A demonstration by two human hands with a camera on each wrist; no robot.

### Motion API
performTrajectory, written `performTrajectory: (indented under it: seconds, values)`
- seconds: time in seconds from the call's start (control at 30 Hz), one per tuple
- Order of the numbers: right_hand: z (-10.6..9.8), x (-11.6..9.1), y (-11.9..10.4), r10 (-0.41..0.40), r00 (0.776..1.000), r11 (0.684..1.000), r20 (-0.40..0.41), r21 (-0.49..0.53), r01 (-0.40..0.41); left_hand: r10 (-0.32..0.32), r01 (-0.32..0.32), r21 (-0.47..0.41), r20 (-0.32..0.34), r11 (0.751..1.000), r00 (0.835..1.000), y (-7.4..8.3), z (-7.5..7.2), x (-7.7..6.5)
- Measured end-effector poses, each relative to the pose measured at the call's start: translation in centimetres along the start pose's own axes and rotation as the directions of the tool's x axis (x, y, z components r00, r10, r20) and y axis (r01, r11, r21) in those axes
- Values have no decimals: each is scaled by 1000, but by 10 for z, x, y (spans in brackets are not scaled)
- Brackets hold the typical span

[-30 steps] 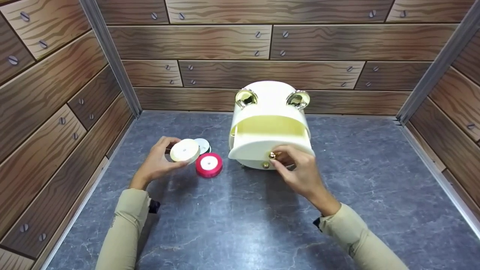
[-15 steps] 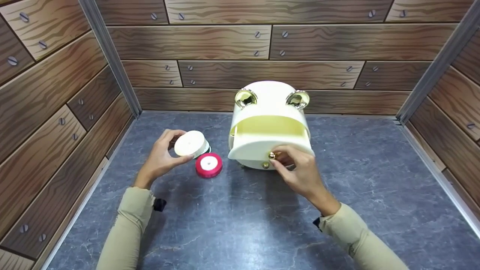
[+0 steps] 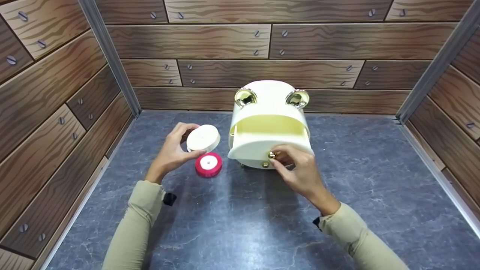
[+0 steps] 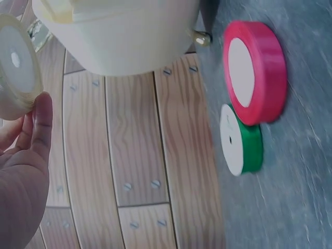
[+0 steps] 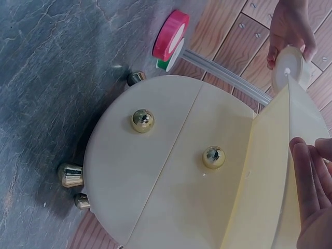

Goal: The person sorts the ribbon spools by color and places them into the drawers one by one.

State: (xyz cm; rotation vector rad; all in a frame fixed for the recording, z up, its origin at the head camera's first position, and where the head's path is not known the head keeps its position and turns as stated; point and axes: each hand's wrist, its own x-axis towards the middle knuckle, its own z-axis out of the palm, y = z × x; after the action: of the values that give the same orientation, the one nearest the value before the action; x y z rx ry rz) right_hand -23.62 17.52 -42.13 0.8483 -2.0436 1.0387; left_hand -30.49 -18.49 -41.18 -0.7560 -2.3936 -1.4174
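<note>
My left hand [image 3: 173, 152] holds a roll of cream ribbon [image 3: 203, 138] by its edge, thumb on the near side and fingers behind, raised above the table. Below it lies a red ribbon roll [image 3: 208, 165]. A green ribbon roll [image 4: 243, 141] shows beside the red one in the left wrist view; the cream roll hides it in the head view. With thumb and fingers, my right hand [image 3: 300, 170] pinches the gold knob [image 3: 272, 155] of a pulled-out drawer [image 3: 249, 150]. That drawer is the top one of a cream cabinet [image 3: 272, 92] with gold ears.
Lower drawers of the cabinet carry gold knobs [image 5: 142, 120], and it stands on short gold feet [image 5: 70, 175]. Wood-patterned walls [image 3: 225, 41] enclose the dark marbled tabletop [image 3: 225, 225] at the back and both sides.
My left hand has carried the cream roll right and farther back, towards the open drawer, covering the green roll in the head view. My right hand has stayed on the knob.
</note>
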Motion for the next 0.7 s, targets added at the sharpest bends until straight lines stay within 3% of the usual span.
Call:
performTrajectory:
  seconds: [0.7]
  values:
    - [1, 1, -2, -9, 1000, 999, -6, 34, 9, 86, -84, -19, 79, 996, 993, 21, 38, 38]
